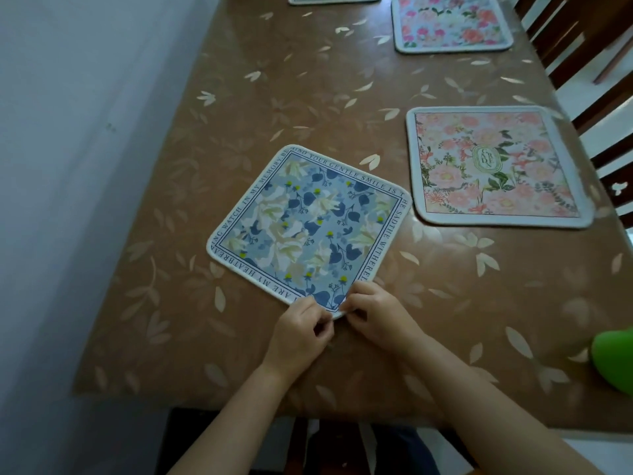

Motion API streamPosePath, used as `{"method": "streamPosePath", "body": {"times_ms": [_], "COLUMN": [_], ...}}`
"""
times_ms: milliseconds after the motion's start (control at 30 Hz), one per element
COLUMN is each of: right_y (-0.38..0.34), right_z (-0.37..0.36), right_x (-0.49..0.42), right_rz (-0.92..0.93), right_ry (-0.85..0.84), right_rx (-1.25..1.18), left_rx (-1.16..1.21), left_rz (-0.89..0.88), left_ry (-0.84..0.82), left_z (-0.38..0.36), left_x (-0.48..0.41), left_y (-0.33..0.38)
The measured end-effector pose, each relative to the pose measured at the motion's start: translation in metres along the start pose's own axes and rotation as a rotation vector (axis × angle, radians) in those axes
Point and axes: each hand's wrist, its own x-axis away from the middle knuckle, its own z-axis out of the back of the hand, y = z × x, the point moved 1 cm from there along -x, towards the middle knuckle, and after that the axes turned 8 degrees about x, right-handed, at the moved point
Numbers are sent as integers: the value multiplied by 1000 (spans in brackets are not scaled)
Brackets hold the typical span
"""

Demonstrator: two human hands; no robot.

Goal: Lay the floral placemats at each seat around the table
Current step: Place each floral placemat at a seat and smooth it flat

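Head camera has us pinching the blue placemat point(308, 228) by its nearest corner, with the left hand point(301, 329) and right hand point(375, 317) curled on it from either side. It lies flat on the table point(445, 320), diamond-skewed and stretching from our fingers toward 11 o'clock. We judge an anticlockwise twist would square it.

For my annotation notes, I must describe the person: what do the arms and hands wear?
Nothing visible. The left hand and right hand show no gloves, rings or watch. The left forearm and right forearm are uncovered to the picture's edge; no sleeve is in view.
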Motion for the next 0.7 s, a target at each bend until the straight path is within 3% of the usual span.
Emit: {"method": "streamPosePath", "body": {"times_ms": [600, 700], "right_y": [-1, -6], "right_z": [31, 24], "right_x": [48, 47], "right_rz": [-231, -280], "right_ry": [130, 50], "right_rx": [128, 209], "left_rx": [-56, -44], "left_rz": [-64, -70], "left_ry": [-71, -55], "left_z": [32, 30], "left_x": [14, 13], "left_y": [-19, -19]}}
